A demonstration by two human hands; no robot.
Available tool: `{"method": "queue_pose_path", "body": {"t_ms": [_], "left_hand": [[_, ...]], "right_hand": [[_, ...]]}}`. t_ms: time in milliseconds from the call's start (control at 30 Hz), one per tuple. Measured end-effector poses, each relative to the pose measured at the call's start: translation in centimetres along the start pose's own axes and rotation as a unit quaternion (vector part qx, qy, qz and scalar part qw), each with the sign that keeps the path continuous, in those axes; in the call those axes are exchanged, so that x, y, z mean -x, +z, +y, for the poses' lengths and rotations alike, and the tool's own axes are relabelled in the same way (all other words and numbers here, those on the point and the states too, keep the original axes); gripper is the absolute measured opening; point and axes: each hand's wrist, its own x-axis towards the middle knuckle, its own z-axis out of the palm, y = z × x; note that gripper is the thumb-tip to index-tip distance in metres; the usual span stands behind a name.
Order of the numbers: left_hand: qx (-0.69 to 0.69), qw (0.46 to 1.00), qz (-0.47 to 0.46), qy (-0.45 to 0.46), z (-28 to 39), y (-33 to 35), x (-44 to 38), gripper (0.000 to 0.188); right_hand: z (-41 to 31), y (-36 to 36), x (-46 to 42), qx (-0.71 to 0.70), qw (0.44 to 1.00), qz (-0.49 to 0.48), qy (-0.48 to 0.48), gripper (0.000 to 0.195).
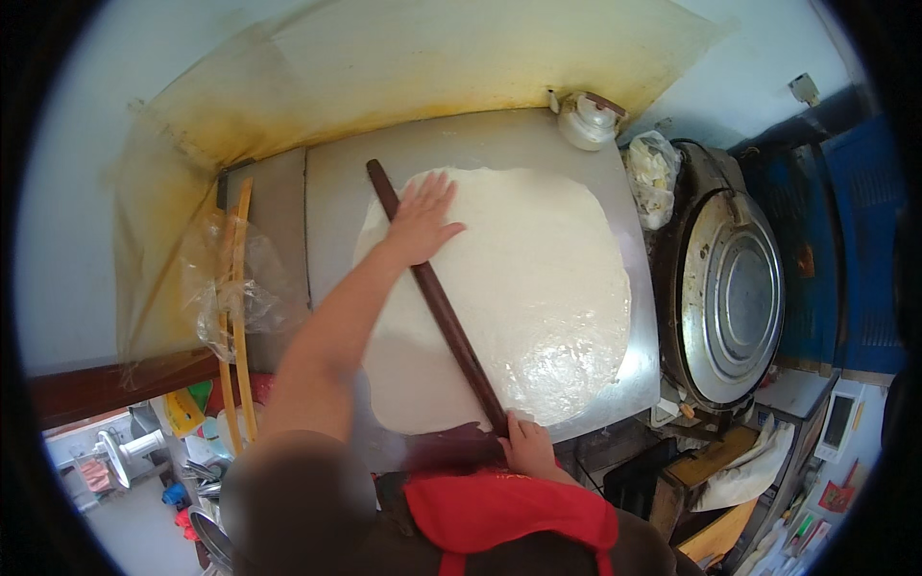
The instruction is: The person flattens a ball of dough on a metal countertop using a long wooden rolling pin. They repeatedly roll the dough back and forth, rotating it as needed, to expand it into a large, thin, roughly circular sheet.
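Note:
A large, thin sheet of dough (533, 273) is spread over the metal worktop (346, 137), glossy toward its near right part. A long dark wooden rolling pin (454, 324) lies slantwise across the dough's left side. Its far end sticks out past the dough. My left hand (425, 219) is palm down across the pin's upper part, fingers extended and apart over the dough. At the pin's near end, by the worktop's front edge, my right hand (529, 446) grips it. The undersides of both hands are hidden.
A metal kettle (587, 122) stands at the back right corner beside a plastic bag (652, 176). A round lidded griddle (735, 295) adjoins the worktop on the right. Wooden sticks (239, 288) and clear plastic film (248, 302) lie left. A wooden box (702, 468) sits lower right.

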Motion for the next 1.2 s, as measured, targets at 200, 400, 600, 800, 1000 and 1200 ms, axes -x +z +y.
{"method": "queue_pose_path", "body": {"t_ms": [200, 400, 600, 800, 1000, 1200], "left_hand": [[-0.018, 0.999, -0.027, -0.015, -2.9, -0.5, 4.4, 0.075], [-0.020, 0.993, -0.104, -0.043, -8.9, -4.3, 12.8, 0.075], [0.009, 1.000, -0.004, -0.020, -7.2, -1.2, 11.4, 0.074], [0.023, 0.997, -0.017, -0.067, -9.3, -1.8, 18.5, 0.077], [-0.076, 0.995, -0.062, -0.030, -11.6, -5.7, 23.3, 0.066], [-0.175, 0.982, 0.020, 0.063, -12.0, -4.1, 22.9, 0.023]], "right_hand": [[-1.3, 0.1, -0.4, 0.028, 0.996, 0.005, -0.079, 0.067], [-3.8, 1.5, -1.9, 0.029, 0.988, -0.035, -0.149, 0.072], [-5.7, 0.7, -1.9, 0.072, 0.985, -0.082, -0.134, 0.078], [-6.5, 2.9, -1.7, 0.078, 0.972, -0.124, -0.183, 0.082], [-9.6, 2.8, -3.0, 0.068, 0.964, -0.101, -0.235, 0.082], [-11.1, 3.3, -3.4, 0.011, 0.972, -0.088, -0.218, 0.068]]}}
